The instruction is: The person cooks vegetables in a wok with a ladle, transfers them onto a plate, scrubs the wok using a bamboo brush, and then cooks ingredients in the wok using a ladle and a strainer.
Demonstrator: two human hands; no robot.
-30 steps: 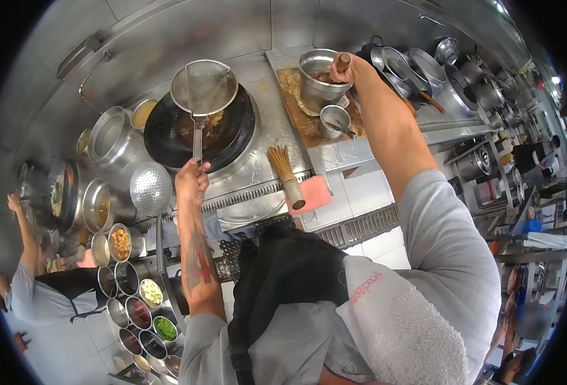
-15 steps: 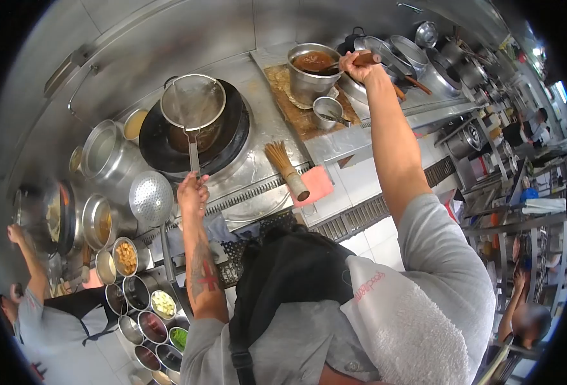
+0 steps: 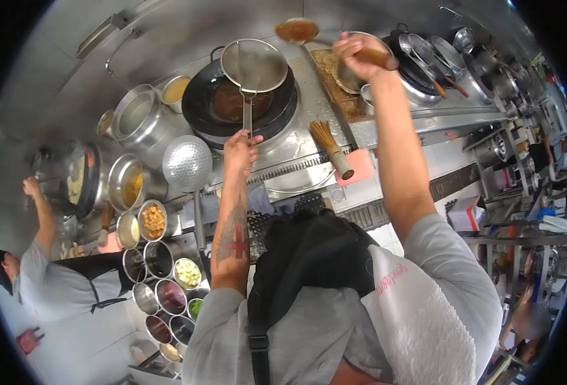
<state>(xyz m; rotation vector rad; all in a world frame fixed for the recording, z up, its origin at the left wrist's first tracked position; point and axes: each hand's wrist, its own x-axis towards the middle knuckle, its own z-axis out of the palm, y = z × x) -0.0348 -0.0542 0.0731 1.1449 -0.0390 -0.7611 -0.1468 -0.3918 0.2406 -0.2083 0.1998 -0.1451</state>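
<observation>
My left hand [image 3: 240, 153] is closed on the handle of a round mesh strainer [image 3: 254, 65], held over a black wok [image 3: 197, 109] with brown liquid at its bottom. My right hand [image 3: 360, 54] grips the wooden handle of a ladle [image 3: 297, 29], blurred by motion. Brown-red sauce fills the ladle's bowl, raised to the upper right of the wok. Beneath my right hand is a metal pot [image 3: 381, 46], partly hidden by it. A small metal cup [image 3: 366, 97] stands beside the pot, partly behind my forearm.
A bamboo brush [image 3: 331, 151] lies near a pink cloth [image 3: 358, 168]. Left of the wok are a perforated skimmer [image 3: 187, 163], metal pots [image 3: 138, 117] and several ingredient containers [image 3: 158, 258]. Another person [image 3: 62, 289] works at the far left.
The ladle has come up out of the pot with sauce and moved left towards the wok. The view has shifted; my left hand still holds the strainer over the wok.
</observation>
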